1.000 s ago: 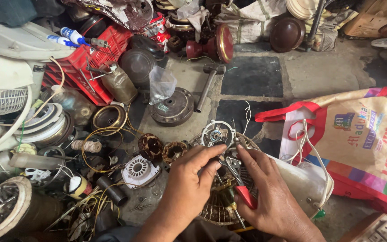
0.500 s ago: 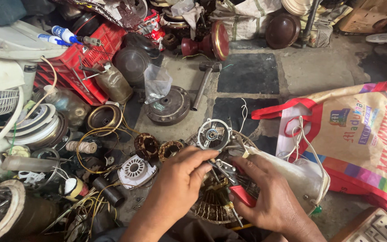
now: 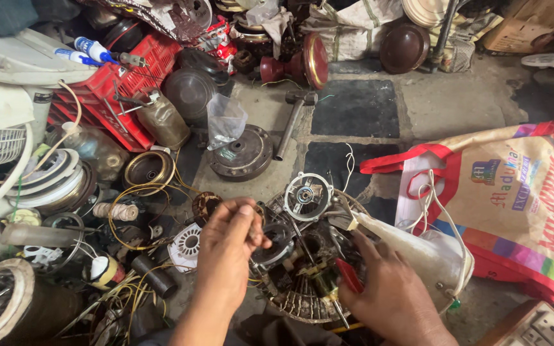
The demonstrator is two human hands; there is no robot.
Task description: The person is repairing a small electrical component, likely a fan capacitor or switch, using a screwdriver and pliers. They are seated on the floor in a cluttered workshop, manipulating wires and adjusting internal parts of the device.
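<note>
Dismantled grey metal fan motor [image 3: 302, 269] lies on the floor at the near edge, between both hands. Left hand [image 3: 229, 247] pinches its fingertips together on a small part above it; right hand [image 3: 392, 298] rests fingers spread on the motor's side beside a red-handled tool [image 3: 349, 275]. Farther off, a red plastic crate [image 3: 120, 90] holds metal tools; a hammer [image 3: 293, 122] lies on the concrete floor [image 3: 456, 102]

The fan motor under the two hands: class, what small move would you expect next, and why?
Probably the left hand lowers the small part pinched in its fingertips onto the fan motor. It hovers just above the open housing, while the right hand rests against the motor's side with a red-handled tool beside it, seemingly steadying it. What the pinched part is cannot be told.
</note>
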